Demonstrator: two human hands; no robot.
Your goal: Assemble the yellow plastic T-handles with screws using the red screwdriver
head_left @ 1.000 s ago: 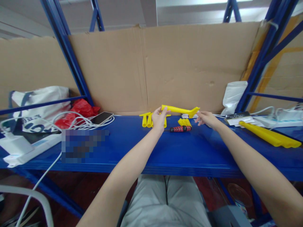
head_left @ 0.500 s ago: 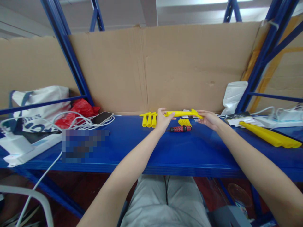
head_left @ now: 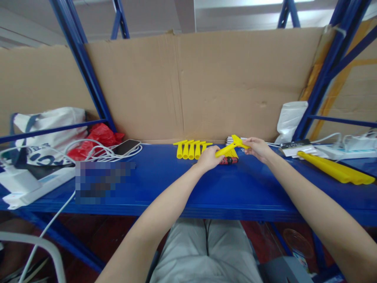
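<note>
Between my hands is a yellow plastic handle (head_left: 228, 149) with a T-shaped head, tilted so its head end is farther from me. My left hand (head_left: 208, 158) is closed around the shaft's lower end. With closed fingers, my right hand (head_left: 257, 148) holds one side of the head. Several similar yellow handles (head_left: 188, 150) lie in a row left of the held one. Beneath the held handle lies a red and black screwdriver (head_left: 230, 160), its left part hidden by my left hand. Small yellow pieces (head_left: 235, 154) rest beside it, partly covered.
On the right of the blue shelf (head_left: 165, 184) lie long yellow pieces (head_left: 335, 169), a power strip (head_left: 341, 151) and a white pouch (head_left: 291, 122). At left are a phone (head_left: 128, 147), white cables, a red bag (head_left: 104, 135) and another power strip (head_left: 41, 186). Cardboard (head_left: 220, 86) stands behind.
My left hand has moved right and closer to me, swinging the handle from level to tilted. More of the row of handles now shows, while the screwdriver is more covered.
</note>
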